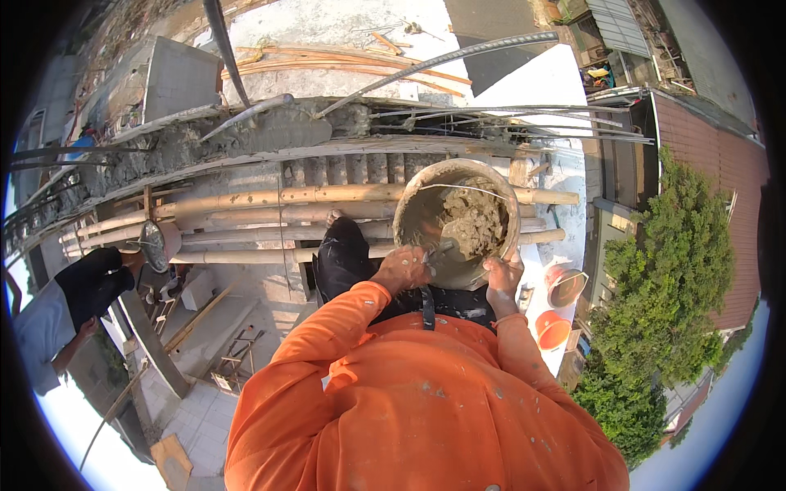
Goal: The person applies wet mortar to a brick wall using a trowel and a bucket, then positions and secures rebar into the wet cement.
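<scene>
A mortar-crusted bucket (pixel 406 204) stands tilted in front of my body, with a heap of wet mortar (pixel 475 219) against its far right inner wall. A thin wire handle crosses its mouth. My left hand (pixel 403 269) is closed at the near left rim, around what looks like a trowel (pixel 443 247); its grey metal part reaches into the bucket, and the grip is mostly hidden by the fingers. With the thumb over the near right rim, my right hand (pixel 503 277) grips the bucket's edge.
Bamboo poles (pixel 327 195) run beneath me as a walkway, high above a lower floor. Ahead lies a rough concrete beam (pixel 270 135) with steel bars (pixel 434 67) sticking out. Another person (pixel 70 303) is on the left, near a mortar-filled pan (pixel 153 245). An orange bucket (pixel 553 330) stands right.
</scene>
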`<state>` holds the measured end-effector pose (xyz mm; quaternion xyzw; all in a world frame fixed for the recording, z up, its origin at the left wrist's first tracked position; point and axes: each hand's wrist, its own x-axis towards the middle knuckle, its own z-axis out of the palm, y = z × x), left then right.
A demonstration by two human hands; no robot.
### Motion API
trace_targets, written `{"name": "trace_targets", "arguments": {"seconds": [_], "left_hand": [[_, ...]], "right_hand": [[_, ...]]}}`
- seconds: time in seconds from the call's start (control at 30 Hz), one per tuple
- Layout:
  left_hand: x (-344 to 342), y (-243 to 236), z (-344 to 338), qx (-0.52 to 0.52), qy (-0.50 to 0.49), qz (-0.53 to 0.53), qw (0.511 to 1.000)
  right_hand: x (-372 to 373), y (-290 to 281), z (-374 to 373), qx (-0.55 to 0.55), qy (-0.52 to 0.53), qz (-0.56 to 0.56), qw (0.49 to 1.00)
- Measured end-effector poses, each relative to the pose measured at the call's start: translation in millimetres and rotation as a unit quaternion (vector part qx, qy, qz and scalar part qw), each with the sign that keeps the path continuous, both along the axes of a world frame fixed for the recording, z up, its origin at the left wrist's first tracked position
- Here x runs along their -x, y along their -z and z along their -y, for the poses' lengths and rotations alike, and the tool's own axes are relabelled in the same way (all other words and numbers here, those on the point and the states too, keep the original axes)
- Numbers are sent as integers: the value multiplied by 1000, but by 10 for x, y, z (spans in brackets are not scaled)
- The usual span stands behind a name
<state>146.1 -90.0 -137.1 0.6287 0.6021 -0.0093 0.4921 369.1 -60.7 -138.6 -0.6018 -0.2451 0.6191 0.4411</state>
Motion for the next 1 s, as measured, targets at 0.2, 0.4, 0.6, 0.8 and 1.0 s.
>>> {"name": "trace_targets", "arguments": {"seconds": [0.2,0.4,0.6,0.8,1.0], "left_hand": [[860,-658,244,3,-120,-52,991],[2155,-1144,731,-39,-237,-158,958],[3382,-1245,745,-41,-270,-260,926],[4512,-1140,180,-234,204,-186,932],[4947,-1008,13,30,-269,-5,963]], "right_hand": [[108,-55,-155,-5,2,-9,1000],[274,-89,-204,40,-11,65,997],[380,137,-30,56,64,115,990],[489,201,310,28,54,162,985],[717,135,455,55,58,173,982]]}}
